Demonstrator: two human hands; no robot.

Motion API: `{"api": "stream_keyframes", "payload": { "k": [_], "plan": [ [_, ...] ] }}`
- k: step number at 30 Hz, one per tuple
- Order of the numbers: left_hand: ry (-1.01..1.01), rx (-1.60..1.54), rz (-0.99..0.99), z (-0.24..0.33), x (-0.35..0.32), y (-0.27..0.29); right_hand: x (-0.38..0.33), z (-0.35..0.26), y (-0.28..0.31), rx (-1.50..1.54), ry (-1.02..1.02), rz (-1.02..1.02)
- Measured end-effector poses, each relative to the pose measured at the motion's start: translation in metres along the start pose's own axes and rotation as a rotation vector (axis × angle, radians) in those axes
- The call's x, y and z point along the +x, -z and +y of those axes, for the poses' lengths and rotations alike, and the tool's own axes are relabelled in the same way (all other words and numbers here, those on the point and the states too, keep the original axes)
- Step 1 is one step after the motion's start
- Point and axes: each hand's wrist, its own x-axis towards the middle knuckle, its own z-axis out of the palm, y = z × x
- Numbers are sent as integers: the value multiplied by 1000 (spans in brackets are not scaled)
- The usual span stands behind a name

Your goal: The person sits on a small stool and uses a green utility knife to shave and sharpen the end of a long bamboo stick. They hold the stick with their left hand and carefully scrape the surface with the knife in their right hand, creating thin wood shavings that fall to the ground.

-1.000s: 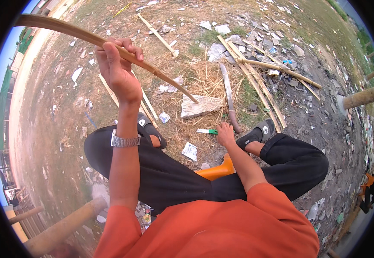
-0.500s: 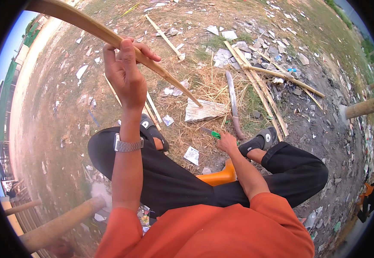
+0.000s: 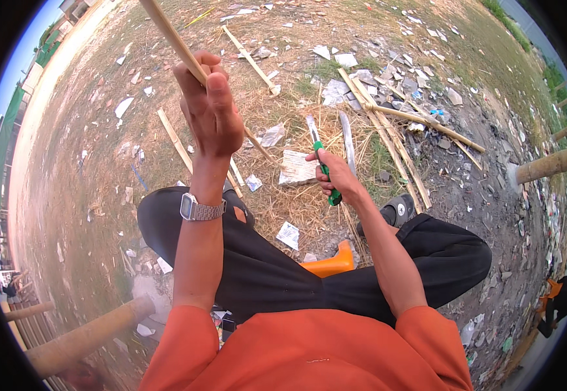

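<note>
Head view, one frame. Left hand was raised at 11 o'clock, fingers wrapped tight around one long pale bamboo stick, smooth and round, which ran on up past the 12 o'clock rim and down behind the wrist. One metal wristwatch sat on that arm. Right hand, near centre toward 1 o'clock, had fingers curled closed on one green-handled knife, its flat grey blade pointing up and away. Just right of the blade lay one curved machete, dull metal, on dry straw. At 1 to 2 o'clock lay a loose bundle of split bamboo strips, at least four, thin and flat-edged. One orange plastic stool showed under black trouser legs. One black sandal at 3 o'clock. Torn paper scraps littered the dirt, too many to count.
</note>
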Motion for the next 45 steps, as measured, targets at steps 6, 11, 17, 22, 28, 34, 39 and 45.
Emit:
{"api": "stream_keyframes", "payload": {
  "k": [6, 11, 17, 22, 28, 34, 39, 45],
  "plan": [
    [42, -94, -27, 6, -7, -11, -38, -7, -40, 77, 118, -44],
    [-45, -276, 87, 3, -17, -19, -38, 2, -52, -400, 346, 227],
    [29, -286, 119, -2, -28, -35, -34, -1, -75, -769, 394, 400],
    [21, -229, 177, 10, -33, -40, -43, -13, -90, -643, 516, 358],
    [30, -85, 230, 8, -27, -45, -39, 8, -84, -745, 555, 365],
    [34, -118, 235, 6, -28, -50, -44, -11, -89, -728, 565, 354],
    [14, -124, 192, 7, -29, -49, -30, 14, -73, -788, 429, 381],
    [29, -125, 187, 9, -30, -47, -36, 1, -90, -792, 525, 416]
  ]
}}
